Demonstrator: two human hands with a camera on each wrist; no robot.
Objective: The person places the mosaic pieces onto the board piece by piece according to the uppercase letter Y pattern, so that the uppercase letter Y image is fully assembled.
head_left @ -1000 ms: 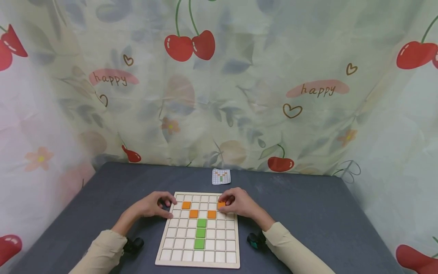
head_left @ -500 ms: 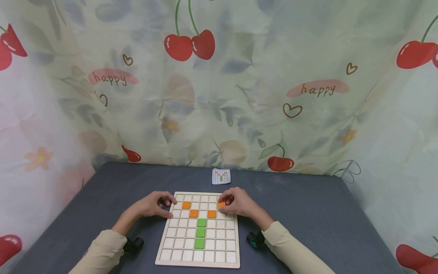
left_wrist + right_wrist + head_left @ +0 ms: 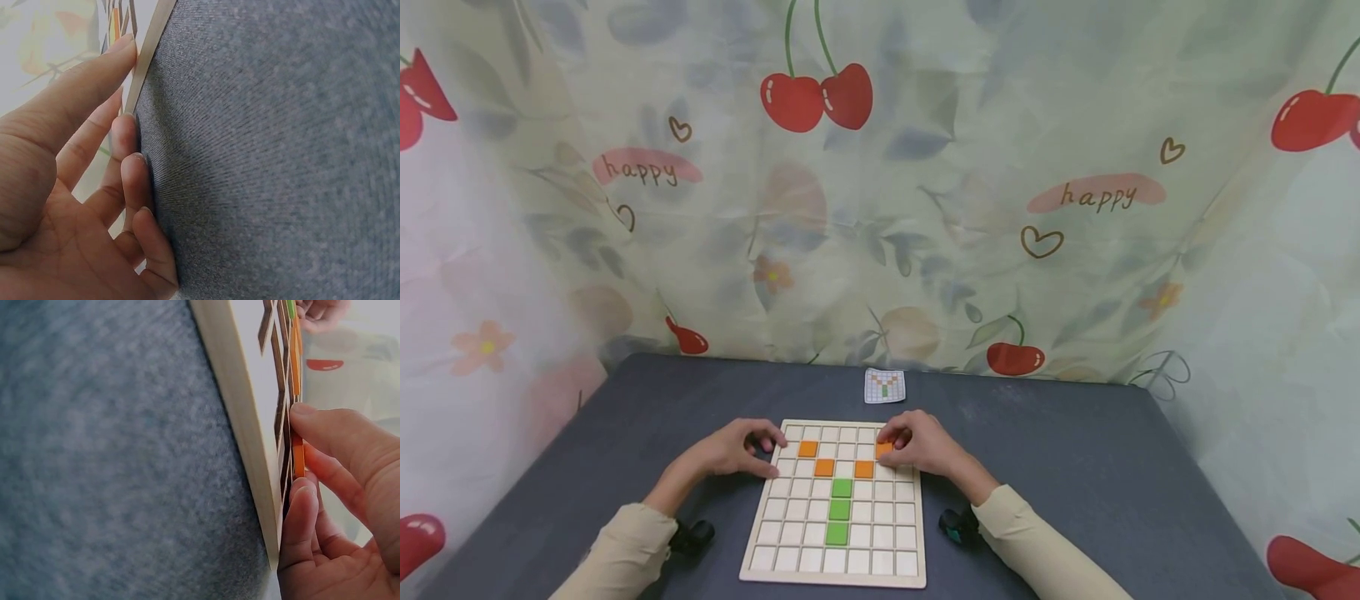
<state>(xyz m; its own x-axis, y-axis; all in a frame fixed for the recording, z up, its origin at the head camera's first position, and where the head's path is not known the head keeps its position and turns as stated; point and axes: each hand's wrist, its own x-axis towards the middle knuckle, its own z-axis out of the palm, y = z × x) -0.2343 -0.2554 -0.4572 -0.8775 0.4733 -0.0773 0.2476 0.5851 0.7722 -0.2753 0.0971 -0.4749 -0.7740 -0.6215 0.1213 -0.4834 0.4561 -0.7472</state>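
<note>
A pale wooden grid board (image 3: 842,582) lies on the table, its squares mostly white. My right hand (image 3: 928,446) is at its far right part, pinching an orange square tile (image 3: 884,450) between thumb and fingers. The right wrist view shows that orange tile (image 3: 299,457) between the thumb tip and the fingers, close over the grid. Three other orange tiles, such as one at the upper left (image 3: 808,449), sit in squares above a column of three green tiles (image 3: 839,510). My left hand (image 3: 733,448) rests thumb and fingertips along the board's left edge, fingers loosely bent.
A small card (image 3: 884,387) printed with a grid and a Y-shaped coloured pattern lies behind the board. The dark table (image 3: 1037,467) ends at a hanging cloth (image 3: 925,208) with cherries. A black device (image 3: 692,537) sits at each wrist.
</note>
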